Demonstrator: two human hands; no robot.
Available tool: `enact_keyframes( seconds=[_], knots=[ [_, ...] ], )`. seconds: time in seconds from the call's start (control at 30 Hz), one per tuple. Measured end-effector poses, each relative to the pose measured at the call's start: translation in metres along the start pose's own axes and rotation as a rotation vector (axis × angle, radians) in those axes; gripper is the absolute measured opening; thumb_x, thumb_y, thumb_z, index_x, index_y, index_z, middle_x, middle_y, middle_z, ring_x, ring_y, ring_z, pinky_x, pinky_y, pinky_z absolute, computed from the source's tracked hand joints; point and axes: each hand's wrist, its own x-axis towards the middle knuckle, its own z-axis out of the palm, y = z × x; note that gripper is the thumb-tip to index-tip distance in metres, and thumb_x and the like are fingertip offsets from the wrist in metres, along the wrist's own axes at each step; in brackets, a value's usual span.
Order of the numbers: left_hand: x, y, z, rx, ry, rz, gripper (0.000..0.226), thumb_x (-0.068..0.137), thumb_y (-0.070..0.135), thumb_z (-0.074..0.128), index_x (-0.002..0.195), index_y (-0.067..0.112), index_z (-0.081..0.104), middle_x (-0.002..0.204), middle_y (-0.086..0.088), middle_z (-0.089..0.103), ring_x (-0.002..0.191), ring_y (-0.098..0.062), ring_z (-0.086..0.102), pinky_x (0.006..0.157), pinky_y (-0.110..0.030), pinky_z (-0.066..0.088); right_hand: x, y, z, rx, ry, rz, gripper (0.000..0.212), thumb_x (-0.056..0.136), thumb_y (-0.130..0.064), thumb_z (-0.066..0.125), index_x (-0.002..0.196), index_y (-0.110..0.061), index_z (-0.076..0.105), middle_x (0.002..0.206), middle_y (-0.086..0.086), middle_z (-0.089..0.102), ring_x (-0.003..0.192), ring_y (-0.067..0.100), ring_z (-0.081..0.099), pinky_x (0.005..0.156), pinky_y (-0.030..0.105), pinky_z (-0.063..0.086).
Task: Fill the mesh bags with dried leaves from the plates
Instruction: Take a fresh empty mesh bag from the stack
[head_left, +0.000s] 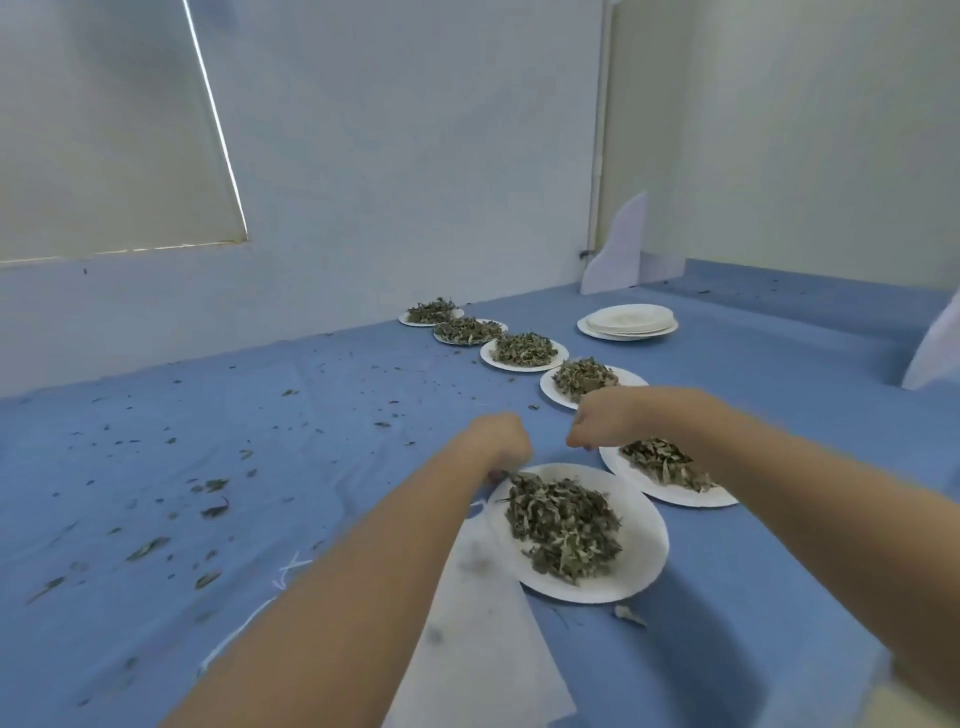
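Nearest the camera, a white mesh bag (470, 639) lies flat on the blue-covered counter (753, 649) at about six o'clock, half hidden under the left forearm and tucked beneath the edge of the closest plate (644, 566), which carries a loose heap of dried leaves (563, 530). The left hand (498, 441) sits at that plate's eleven o'clock rim with its fingers curled down; they seem to pinch the rim or a leaf there, though blur keeps me from saying which. The right hand (605, 418) hovers just beyond, toward twelve o'clock, fingers curled under, and whether they hold anything cannot be told. More heaped plates run off toward one o'clock, the second plate (670, 493) partly under the right forearm, with a stack of empty plates (628, 322) farther back. The likely trouble is spillage: the bag lies closed and flat, so leaves lifted or tipped before its mouth is opened would join the leaf scraps (213, 506) already strewn at nine o'clock. A forearm could also drag across the second plate.
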Motion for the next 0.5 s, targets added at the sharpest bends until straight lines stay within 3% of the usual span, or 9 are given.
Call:
enact_keyframes(
  seconds=[0.07, 0.13, 0.2, 0.27, 0.3, 0.37, 0.5],
  knots=[
    [0.000, -0.003, 0.003, 0.021, 0.022, -0.010, 0.023, 0.090, -0.003, 0.039, 0.094, -0.015, 0.058, 0.107, -0.036, 0.056, 0.050, -0.021, 0.039, 0.051, -0.030, 0.041, 0.000, 0.006, 0.002, -0.028, -0.024, -0.017, 0.036, 0.094, -0.031, 0.047, 0.093, -0.005, 0.072, 0.092, 0.006, 0.066, 0.091, 0.024, 0.059, 0.088, 0.034, 0.046],
    [0.000, -0.009, 0.005, 0.029, 0.033, -0.009, 0.024, 0.091, -0.004, 0.041, 0.106, -0.010, 0.059, 0.094, -0.031, 0.063, 0.056, -0.025, 0.048, 0.067, -0.038, 0.053, 0.002, 0.008, 0.007, -0.063, -0.038, -0.060, 0.031, 0.093, -0.031, 0.052, 0.093, -0.008, 0.073, 0.090, 0.002, 0.068, 0.089, 0.022, 0.061, 0.083, 0.031, 0.047],
    [0.000, -0.013, 0.006, 0.053, 0.024, -0.036, 0.017, 0.092, -0.001, 0.044, 0.095, -0.007, 0.060, 0.072, -0.018, 0.059, 0.070, -0.028, 0.056, 0.083, -0.040, 0.054, 0.007, 0.008, 0.012, -0.085, -0.033, -0.088, 0.030, 0.091, -0.035, 0.057, 0.102, -0.011, 0.072, 0.100, 0.003, 0.071, 0.094, 0.021, 0.063, 0.084, 0.031, 0.050],
    [0.000, -0.016, 0.005, 0.025, 0.007, -0.076, 0.022, 0.093, 0.002, 0.046, 0.072, -0.002, 0.053, 0.076, -0.017, 0.058, 0.077, -0.027, 0.057, 0.086, -0.041, 0.053, 0.013, 0.008, 0.017, -0.086, -0.018, -0.100, 0.028, 0.090, -0.035, 0.061, 0.107, -0.015, 0.070, 0.105, 0.001, 0.069, 0.092, 0.016, 0.062, 0.074, 0.025, 0.050],
    [0.001, -0.017, 0.004, -0.008, -0.007, -0.097, 0.024, 0.093, 0.003, 0.047, 0.070, 0.000, 0.051, 0.082, -0.018, 0.059, 0.079, -0.027, 0.057, 0.086, -0.040, 0.053, 0.016, 0.008, 0.018, -0.088, -0.018, -0.106, 0.028, 0.090, -0.035, 0.061, 0.109, -0.016, 0.069, 0.107, 0.000, 0.068, 0.089, 0.014, 0.060, 0.067, 0.021, 0.046],
    [0.003, -0.019, 0.004, -0.089, -0.030, -0.129, 0.021, 0.094, 0.004, 0.046, 0.074, 0.000, 0.050, 0.089, -0.019, 0.059, 0.081, -0.027, 0.057, 0.086, -0.039, 0.053, 0.021, 0.008, 0.018, -0.089, -0.020, -0.118, 0.028, 0.090, -0.035, 0.061, 0.112, -0.018, 0.067, 0.108, -0.002, 0.066, 0.085, 0.012, 0.056, 0.061, 0.017, 0.040],
    [0.009, -0.021, -0.001, -0.263, -0.022, -0.164, 0.010, 0.095, 0.001, 0.045, 0.087, -0.001, 0.050, 0.093, -0.018, 0.057, 0.083, -0.029, 0.057, 0.086, -0.042, 0.053, 0.030, 0.007, 0.009, -0.031, 0.037, -0.123, 0.027, 0.093, -0.032, 0.057, 0.114, -0.019, 0.066, 0.114, -0.003, 0.064, 0.091, 0.013, 0.056, 0.076, 0.022, 0.039]
  ],
)
